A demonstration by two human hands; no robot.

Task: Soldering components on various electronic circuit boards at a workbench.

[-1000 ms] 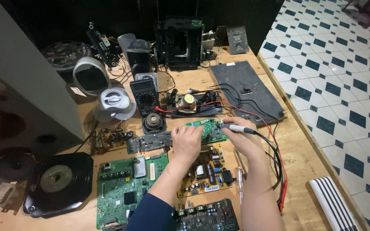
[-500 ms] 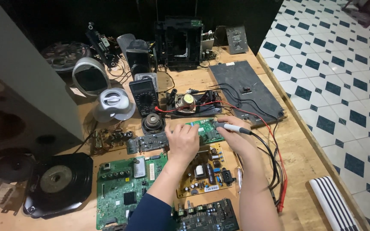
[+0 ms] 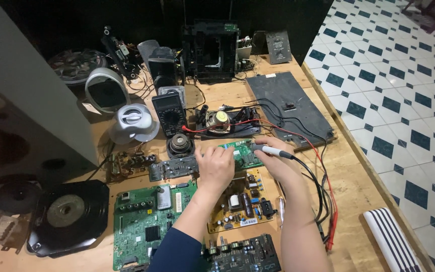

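Head view: cluttered wooden workbench (image 3: 358, 186), tiled floor (image 3: 404, 95) beyond right hand (image 3: 278, 163) clamped on probe (image 3: 273, 150), left hand (image 3: 216, 166) curled on small green circuit board (image 3: 245, 153).

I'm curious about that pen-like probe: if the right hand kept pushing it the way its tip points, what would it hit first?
The right hand aims the probe leftward at the small green circuit board, probably touching it already; depth is unclear.
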